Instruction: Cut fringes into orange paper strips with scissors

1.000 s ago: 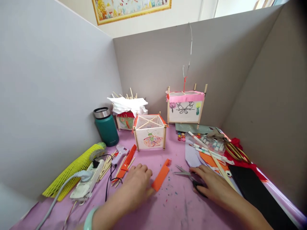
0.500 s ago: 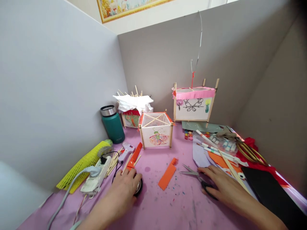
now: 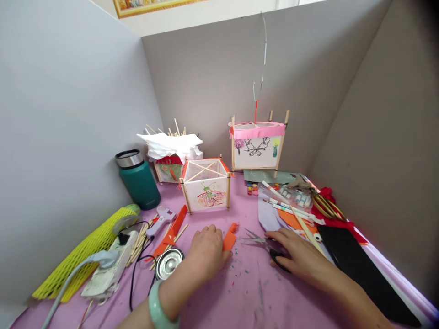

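My left hand (image 3: 208, 251) lies over the left part of an orange paper strip (image 3: 229, 238), its fingers bent and close together; the fingertips' hold on the paper is hidden. A green bangle circles the left wrist. My right hand (image 3: 295, 256) has its fingers around the handles of dark-handled scissors (image 3: 274, 254), which rest on the purple table with blades parted and pointing left toward the strip. A round metal lid (image 3: 169, 263) sits left of my left forearm. Behind the hands stands a small white paper lantern (image 3: 209, 194) with wooden corner sticks.
On the left are a teal bottle (image 3: 138, 180), a glue gun (image 3: 161, 220), a power strip (image 3: 109, 267) and yellow netting (image 3: 82, 249). Pink-trimmed lantern (image 3: 257, 151) stands at the back. Markers (image 3: 291, 208) and a black flat object (image 3: 363, 269) lie right.
My left hand has moved right from the metal lid onto the orange strip, uncovering the lid. The whole view has shifted, so the objects appear farther left. My right hand stays at the scissors.
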Motion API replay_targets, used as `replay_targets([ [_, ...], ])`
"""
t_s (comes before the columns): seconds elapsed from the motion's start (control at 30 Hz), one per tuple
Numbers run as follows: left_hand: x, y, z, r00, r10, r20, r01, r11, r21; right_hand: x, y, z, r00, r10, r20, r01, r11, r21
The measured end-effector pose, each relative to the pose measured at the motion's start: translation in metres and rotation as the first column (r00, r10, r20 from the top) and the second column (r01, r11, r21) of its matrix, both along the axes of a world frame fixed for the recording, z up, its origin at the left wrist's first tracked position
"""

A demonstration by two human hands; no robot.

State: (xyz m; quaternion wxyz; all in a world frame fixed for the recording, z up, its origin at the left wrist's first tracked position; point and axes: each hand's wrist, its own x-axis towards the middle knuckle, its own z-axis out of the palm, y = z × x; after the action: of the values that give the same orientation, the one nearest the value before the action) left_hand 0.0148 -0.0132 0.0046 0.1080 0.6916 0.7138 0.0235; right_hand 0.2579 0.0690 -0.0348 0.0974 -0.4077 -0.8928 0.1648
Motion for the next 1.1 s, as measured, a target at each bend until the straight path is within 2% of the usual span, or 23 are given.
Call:
replay_targets([
  [0.1, 0.006, 0.017, -0.011, 0.999, 0.013, 0.045, -0.013, 1.000, 0.001, -0.002, -0.001, 0.006, 0.995, -0.022, -0.093, 0.019, 0.999, -0.033],
  [0.23, 0.003, 0.026, -0.022, 0.986, 0.036, 0.165, -0.039, 0.999, 0.012, -0.013, -0.008, 0.012, 0.951, -0.074, -0.300, 0.035, 0.991, -0.132],
  [0.33, -0.002, 0.031, -0.024, 0.955, 0.086, 0.285, -0.099, 0.995, 0.028, -0.021, -0.014, 0.013, 0.871, -0.162, -0.463, 0.018, 0.954, -0.300],
  [0.43, -0.004, 0.033, -0.023, 0.891, 0.093, 0.444, -0.123, 0.992, 0.039, -0.023, -0.017, 0.010, 0.749, -0.249, -0.614, -0.081, 0.885, -0.458],
  [0.53, 0.004, 0.031, -0.025, 0.802, 0.066, 0.593, -0.081, 0.997, -0.001, -0.023, -0.015, 0.005, 0.646, -0.259, -0.718, -0.184, 0.860, -0.476],
  [0.6, 0.013, 0.028, -0.028, 0.757, 0.053, 0.651, -0.045, 0.999, -0.029, -0.024, -0.013, 0.001, 0.628, -0.253, -0.736, -0.188, 0.869, -0.459],
  [0.7, 0.022, 0.023, -0.027, 0.745, 0.048, 0.665, -0.055, 0.998, -0.011, -0.025, -0.010, -0.004, 0.608, -0.281, -0.743, -0.149, 0.878, -0.454],
  [0.8, 0.015, 0.011, -0.015, 0.811, 0.020, 0.585, -0.082, 0.994, 0.079, -0.028, -0.009, -0.004, 0.611, -0.314, -0.727, -0.106, 0.877, -0.469],
  [0.87, 0.002, -0.005, -0.003, 0.912, -0.012, 0.410, -0.039, 0.993, 0.115, -0.030, -0.009, -0.002, 0.623, -0.331, -0.709, -0.081, 0.874, -0.479],
  [0.93, -0.016, -0.025, 0.006, 0.973, 0.050, 0.225, -0.067, 0.995, 0.071, -0.031, -0.009, 0.000, 0.629, -0.349, -0.695, -0.056, 0.871, -0.488],
  [1.03, -0.046, -0.054, 0.011, 0.973, 0.227, -0.037, -0.229, 0.973, -0.037, -0.033, -0.010, 0.000, 0.622, -0.364, -0.693, -0.038, 0.870, -0.491],
  [1.1, -0.062, -0.068, 0.009, 0.959, 0.251, -0.131, -0.265, 0.959, -0.101, -0.033, -0.010, -0.002, 0.622, -0.360, -0.695, -0.045, 0.870, -0.491],
])
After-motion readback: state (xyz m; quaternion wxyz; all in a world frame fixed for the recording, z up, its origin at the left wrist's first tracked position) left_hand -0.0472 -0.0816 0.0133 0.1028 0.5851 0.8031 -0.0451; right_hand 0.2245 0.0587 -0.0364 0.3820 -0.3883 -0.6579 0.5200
